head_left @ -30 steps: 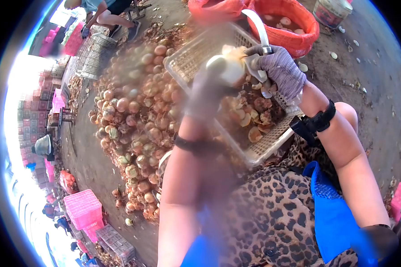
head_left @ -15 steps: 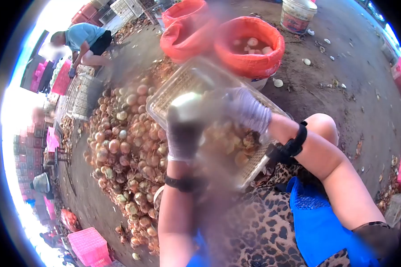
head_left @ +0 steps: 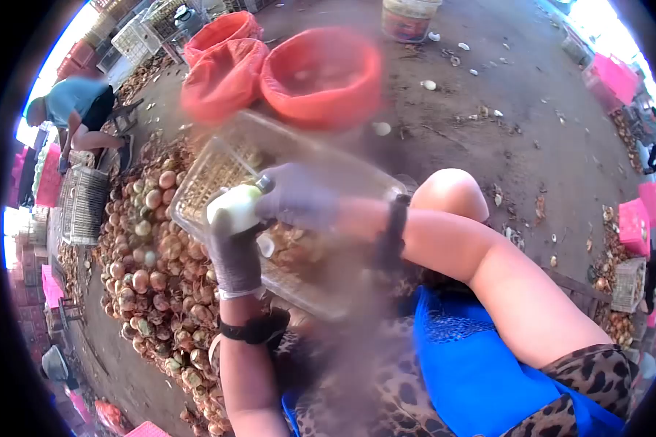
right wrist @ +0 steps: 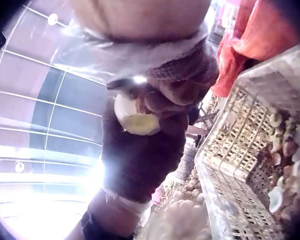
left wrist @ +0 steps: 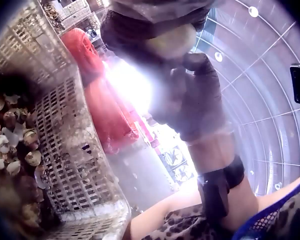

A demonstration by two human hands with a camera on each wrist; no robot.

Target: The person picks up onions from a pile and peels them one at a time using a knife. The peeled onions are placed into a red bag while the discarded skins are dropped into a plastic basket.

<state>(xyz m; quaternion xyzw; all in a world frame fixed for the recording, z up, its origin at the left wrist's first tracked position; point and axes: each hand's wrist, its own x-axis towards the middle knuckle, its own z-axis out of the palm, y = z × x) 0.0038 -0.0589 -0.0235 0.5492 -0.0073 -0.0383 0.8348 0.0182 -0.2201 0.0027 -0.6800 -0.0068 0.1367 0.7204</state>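
The left hand (head_left: 235, 256) is wearing a grey glove and holding a peeled white onion (head_left: 232, 210). Its fingers are curling round the onion and clamping on it. The right hand (head_left: 299, 198) is wearing a glove too. It is gripping a knife, and only a small shiny metal bit (head_left: 264, 183) is showing clearly. The right fingers are bending in close beside the onion. They are blurry from above, so I cannot tell if they are touching it.

The onion is staying up in the air, near a pale plastic crate (left wrist: 77, 150) with lots of holes. Onion skins and scraps (right wrist: 289, 155) are lying inside the crate. A big pile of brown onions (head_left: 153, 277) is sitting on the ground just beside it. Two red sacks (head_left: 224, 69) are standing past the crate, along with a red-rimmed tub (head_left: 321, 84). A bucket (head_left: 410, 20) is standing farther back. A person in a blue shirt (head_left: 76, 102) is bending over near a grey crate (head_left: 84, 207).
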